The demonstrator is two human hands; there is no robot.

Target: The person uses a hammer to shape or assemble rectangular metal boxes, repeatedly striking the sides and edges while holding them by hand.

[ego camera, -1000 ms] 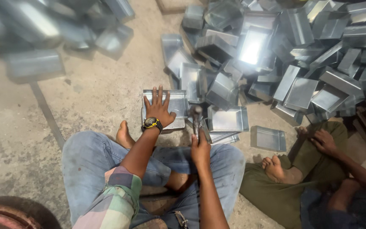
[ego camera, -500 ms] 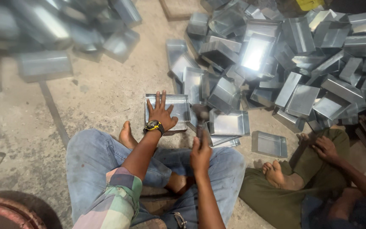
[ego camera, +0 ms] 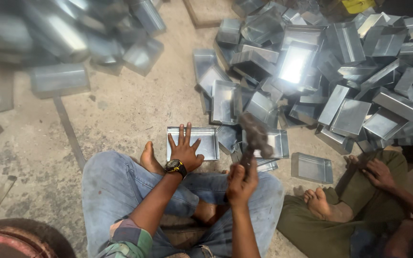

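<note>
From the head view, the left hand (ego camera: 184,150) lies flat with fingers spread on a shallow metal tray (ego camera: 192,143) on the floor, just ahead of the crossed legs; the right hand (ego camera: 241,182) is wrapped around a raised, blurred hammer (ego camera: 254,136). A good blow likely needs the tray pinned firmly and the spread fingers clear of the struck edge. A heap of trays (ego camera: 321,71) crowds the right, and another person's hand (ego camera: 377,173) rests nearby.
</note>
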